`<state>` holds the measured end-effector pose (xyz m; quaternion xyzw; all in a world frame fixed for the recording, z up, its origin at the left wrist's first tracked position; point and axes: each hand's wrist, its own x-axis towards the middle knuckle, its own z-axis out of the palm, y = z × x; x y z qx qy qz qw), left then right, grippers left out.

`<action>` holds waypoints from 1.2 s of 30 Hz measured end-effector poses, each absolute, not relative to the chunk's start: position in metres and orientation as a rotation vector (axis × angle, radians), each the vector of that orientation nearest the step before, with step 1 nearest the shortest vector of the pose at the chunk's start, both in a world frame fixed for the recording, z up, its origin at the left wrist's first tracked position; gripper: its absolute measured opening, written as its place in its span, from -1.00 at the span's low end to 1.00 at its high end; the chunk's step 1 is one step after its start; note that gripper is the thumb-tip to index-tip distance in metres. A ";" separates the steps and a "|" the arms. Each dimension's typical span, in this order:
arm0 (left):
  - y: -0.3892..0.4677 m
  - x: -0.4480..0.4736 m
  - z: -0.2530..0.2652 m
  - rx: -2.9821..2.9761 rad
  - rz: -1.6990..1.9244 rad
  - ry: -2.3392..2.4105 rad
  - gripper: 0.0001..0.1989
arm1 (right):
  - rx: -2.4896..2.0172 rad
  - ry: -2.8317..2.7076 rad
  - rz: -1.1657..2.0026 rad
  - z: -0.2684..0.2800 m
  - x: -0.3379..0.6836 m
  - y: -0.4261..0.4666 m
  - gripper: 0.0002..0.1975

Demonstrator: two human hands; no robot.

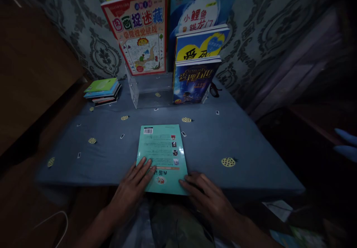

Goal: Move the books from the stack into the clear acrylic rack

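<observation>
A teal paperback book [160, 144] lies at the front edge of the cloth-covered table, its back cover up and its print upside down to me. My left hand [136, 177] rests flat on the lower left of the cover, fingers stretched out. At the lower right edge of the book is my right hand [203, 188], its fingers extended and the fingertips touching the corner. Whether the right thumb is under the book is hidden.
A clear acrylic stand [150, 101] at the back holds several upright books, among them a red-framed picture book [142, 36] and a dark blue book [195, 80]. A small stack of books [103, 90] is at the back left. Dark glasses [214, 90] lie beside the stand.
</observation>
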<state>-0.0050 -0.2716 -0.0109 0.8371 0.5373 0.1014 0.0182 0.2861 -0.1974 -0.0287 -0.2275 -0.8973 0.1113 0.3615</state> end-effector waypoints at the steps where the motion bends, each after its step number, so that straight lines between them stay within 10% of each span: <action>1: -0.274 -0.006 -0.011 2.619 0.329 1.661 -0.26 | -0.572 -2.301 0.299 -0.028 0.286 -0.197 -0.60; 8: -0.271 -0.023 0.035 2.591 0.654 1.499 -0.40 | -0.443 -2.286 0.409 0.017 0.292 -0.184 -0.43; 18: -0.175 -0.024 0.060 1.655 1.552 1.524 -0.43 | -0.707 -1.949 0.660 0.035 0.241 -0.093 -0.76; 27: -0.116 -0.021 0.029 1.440 1.629 1.555 -0.52 | -0.899 -1.823 0.947 0.020 0.216 -0.053 -0.66; 36: -0.117 -0.046 -0.016 1.984 0.792 2.219 -0.54 | -1.152 -2.213 0.583 -0.014 0.220 -0.051 -0.74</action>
